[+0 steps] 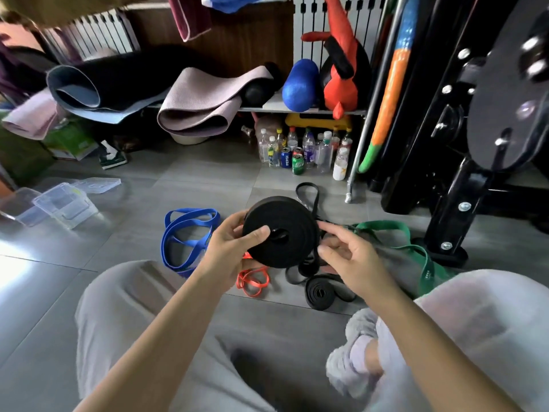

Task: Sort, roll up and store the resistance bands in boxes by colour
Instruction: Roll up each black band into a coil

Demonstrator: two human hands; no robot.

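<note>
A wide black resistance band, rolled into a thick coil [286, 224], is held up in front of me. My left hand [230, 248] grips its left side, thumb pressed near the coil's centre hole. My right hand [346, 257] touches the coil's right edge with its fingertips, where the loose tail hangs down. On the floor lie a blue band [185, 236] in loose loops, a thin orange band [252, 282] partly hidden under my left hand, a green band [416, 251], a small rolled black band [319, 292] and a loose thin black band [309, 194].
Clear plastic boxes [64, 205] and a lid [98, 184] sit on the floor at far left. Bottles and cans [306, 153] stand under a shelf holding rolled mats [205, 102]. A black exercise machine's base [451, 221] is at right. My knees frame the lower view.
</note>
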